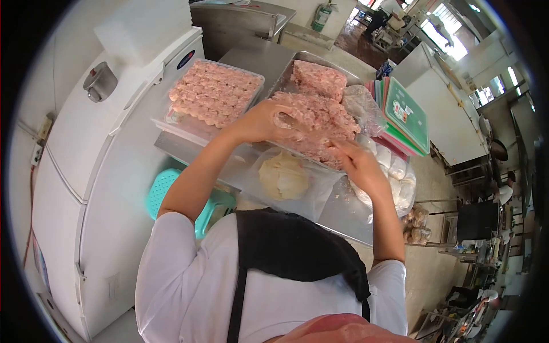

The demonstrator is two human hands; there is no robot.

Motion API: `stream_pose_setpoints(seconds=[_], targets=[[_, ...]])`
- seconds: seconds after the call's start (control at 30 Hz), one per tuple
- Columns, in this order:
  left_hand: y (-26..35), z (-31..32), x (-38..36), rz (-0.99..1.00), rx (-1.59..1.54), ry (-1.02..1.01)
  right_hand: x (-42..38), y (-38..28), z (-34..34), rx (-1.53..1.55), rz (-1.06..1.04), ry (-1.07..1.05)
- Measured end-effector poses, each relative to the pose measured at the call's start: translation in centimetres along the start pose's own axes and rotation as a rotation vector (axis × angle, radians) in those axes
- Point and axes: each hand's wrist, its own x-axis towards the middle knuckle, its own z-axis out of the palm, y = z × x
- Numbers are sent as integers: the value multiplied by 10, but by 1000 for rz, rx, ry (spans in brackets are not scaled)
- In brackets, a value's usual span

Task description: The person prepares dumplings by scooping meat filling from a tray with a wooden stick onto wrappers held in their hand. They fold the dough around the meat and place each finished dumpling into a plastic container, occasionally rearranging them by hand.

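My left hand is curled at the near left edge of the ground meat, its fingers closed around something too small and smeared to name. My right hand is closed over the near right part of the meat; what it grips is mostly hidden. The meat fills a metal tray. Just below my hands, a stack of thin round dough wrappers lies on a clear plastic sheet. Left of my left hand, rows of meat-filled dumplings cover a plastic tray.
Colored plastic lids lean right of the meat, near bagged white packs. A white chest freezer with a metal pot stands at left. A turquoise basket sits below the table edge. People are in the background.
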Motion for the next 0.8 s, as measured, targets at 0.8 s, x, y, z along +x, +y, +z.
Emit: stream_pose_setpoints(seconds=[0.8], targets=[[-246, -160, -150, -444, 653, 673, 35, -24, 110, 288, 435, 165]])
